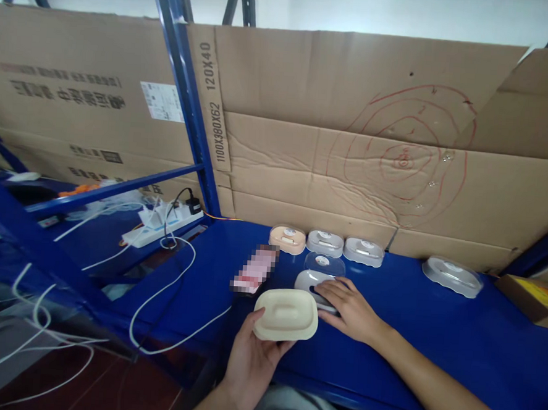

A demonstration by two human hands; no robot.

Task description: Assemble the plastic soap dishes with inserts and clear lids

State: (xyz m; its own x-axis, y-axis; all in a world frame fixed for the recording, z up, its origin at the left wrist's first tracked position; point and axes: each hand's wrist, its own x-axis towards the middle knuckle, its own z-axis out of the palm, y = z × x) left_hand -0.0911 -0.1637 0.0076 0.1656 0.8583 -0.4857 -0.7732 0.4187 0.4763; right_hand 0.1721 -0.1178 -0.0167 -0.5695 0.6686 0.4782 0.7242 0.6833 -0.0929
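My left hand [258,358] holds a cream, rounded plastic box [286,317] above the front edge of the blue table, thumb on its left side and fingers beneath. Just behind it, my right hand [351,309] grips the right side of a light grey, rounded box [306,282] with a dark opening in its top. The fingers lie over the top and the thumb is nearer me; part of this box is hidden. Directly behind it lies a clear plastic cover [323,264] with a round white sticker.
Along the cardboard wall [281,162] stand a peach box [287,240] and two grey boxes [325,243] under clear covers. Another clear-covered piece [453,276] is farther right. A phone-like pink item [255,269], blurred, lies left. White cable [132,320] loops beside the blue frame.
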